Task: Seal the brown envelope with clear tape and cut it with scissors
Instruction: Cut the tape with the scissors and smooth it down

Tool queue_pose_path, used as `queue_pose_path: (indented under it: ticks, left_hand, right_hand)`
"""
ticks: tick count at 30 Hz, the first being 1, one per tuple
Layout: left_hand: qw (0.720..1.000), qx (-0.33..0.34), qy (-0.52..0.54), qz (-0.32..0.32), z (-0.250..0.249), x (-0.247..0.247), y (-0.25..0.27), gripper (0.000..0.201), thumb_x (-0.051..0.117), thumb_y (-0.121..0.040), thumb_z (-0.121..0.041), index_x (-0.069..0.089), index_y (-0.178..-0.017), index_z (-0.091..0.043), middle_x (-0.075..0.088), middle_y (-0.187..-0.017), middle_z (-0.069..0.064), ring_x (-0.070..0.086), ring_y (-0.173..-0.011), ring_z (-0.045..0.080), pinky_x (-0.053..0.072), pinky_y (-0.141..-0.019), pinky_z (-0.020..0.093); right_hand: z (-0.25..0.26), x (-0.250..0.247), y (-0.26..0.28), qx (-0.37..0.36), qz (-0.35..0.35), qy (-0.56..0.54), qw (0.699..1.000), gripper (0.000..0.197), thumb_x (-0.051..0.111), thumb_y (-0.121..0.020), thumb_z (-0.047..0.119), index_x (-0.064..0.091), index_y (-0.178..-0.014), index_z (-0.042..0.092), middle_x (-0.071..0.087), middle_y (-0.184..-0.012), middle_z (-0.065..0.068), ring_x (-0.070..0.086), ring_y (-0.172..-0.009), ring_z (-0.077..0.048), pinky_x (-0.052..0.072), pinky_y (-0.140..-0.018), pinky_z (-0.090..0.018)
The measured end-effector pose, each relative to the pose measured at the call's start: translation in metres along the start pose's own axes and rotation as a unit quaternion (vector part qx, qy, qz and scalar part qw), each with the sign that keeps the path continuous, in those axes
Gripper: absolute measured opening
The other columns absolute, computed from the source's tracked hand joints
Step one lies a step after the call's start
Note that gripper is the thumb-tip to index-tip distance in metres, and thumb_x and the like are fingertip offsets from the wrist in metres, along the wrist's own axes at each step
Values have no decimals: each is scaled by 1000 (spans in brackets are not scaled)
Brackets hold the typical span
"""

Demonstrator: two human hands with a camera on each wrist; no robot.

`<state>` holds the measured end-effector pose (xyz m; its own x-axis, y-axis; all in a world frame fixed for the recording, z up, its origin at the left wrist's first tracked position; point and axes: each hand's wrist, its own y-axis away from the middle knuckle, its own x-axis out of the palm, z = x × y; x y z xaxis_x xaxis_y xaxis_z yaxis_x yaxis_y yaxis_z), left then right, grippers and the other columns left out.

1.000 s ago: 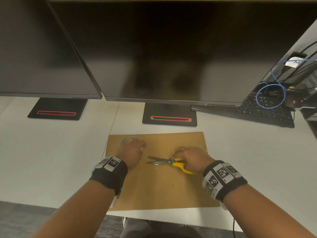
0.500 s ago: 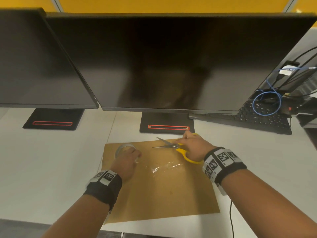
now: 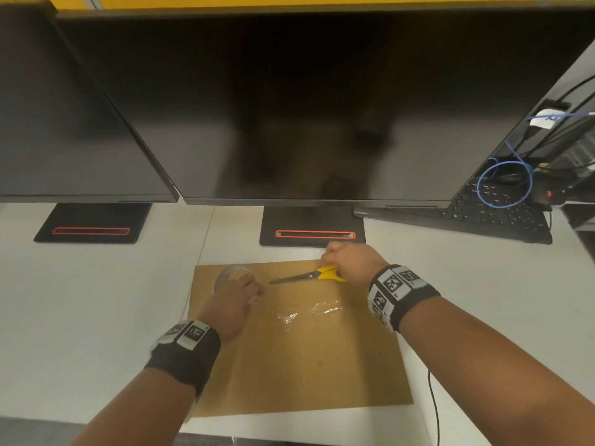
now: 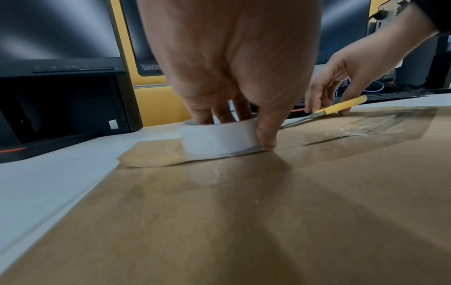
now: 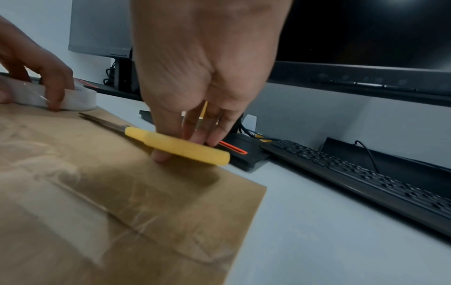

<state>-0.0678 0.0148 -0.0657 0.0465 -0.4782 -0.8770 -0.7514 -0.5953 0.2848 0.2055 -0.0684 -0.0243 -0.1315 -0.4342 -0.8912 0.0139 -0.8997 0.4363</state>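
Note:
A brown envelope (image 3: 299, 355) lies flat on the white desk (image 3: 80, 310), with a strip of clear tape (image 3: 306, 312) stuck across its upper middle. My left hand (image 3: 236, 292) grips the roll of clear tape (image 3: 230, 275), which stands on the envelope's far left corner: fingers inside the core, thumb (image 4: 266, 135) against its outer side. My right hand (image 3: 349, 262) holds the yellow handles of the scissors (image 3: 317, 274) low over the envelope's far edge. Their blades are closed and point left. In the right wrist view the scissors (image 5: 175, 143) sit between thumb and fingers.
Two dark monitors (image 3: 289, 107) stand behind the envelope, their black bases (image 3: 312, 226) close to its far edge. A black keyboard (image 3: 483, 217) lies at the back right under a blue cable loop (image 3: 504, 188). A thin black cord (image 3: 433, 407) hangs at the desk's front right.
My right hand carried the scissors from the tape strip back to the envelope's far right edge and lowered them, blades now closed. My left hand stayed on the tape roll.

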Motion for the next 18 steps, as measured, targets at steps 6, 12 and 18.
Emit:
queue_pose_path:
  ticks: [6,12,18]
  left_hand:
    - [1000,-20,-4,-4,-3,0,1,49,49,-90,-16,44,-135,-34,43,-138,-7,46,-125,18,51,-92,35]
    - [981,18,-72,-178,-40,3,15,51,56,-73,-26,53,-124,-21,59,-113,6,51,-107,24,51,-88,41]
    - [983,103,-154,-10,-69,47,30,56,37,-80,-40,65,-118,-10,67,-122,5,67,-107,17,58,-79,34]
  right_hand:
    - [-4,9,-3,29,48,-53,997,41,53,-89,14,59,-125,33,34,-148,2,50,-121,-28,44,-98,-36]
    - [40,43,28,-37,-173,-136,975,40,48,-84,5,65,-117,20,58,-125,-4,56,-110,-28,46,-91,-34]
    - [76,95,37,-87,-80,-136,984,62,23,-86,40,48,-135,12,41,-147,-8,39,-135,-27,23,-117,-45]
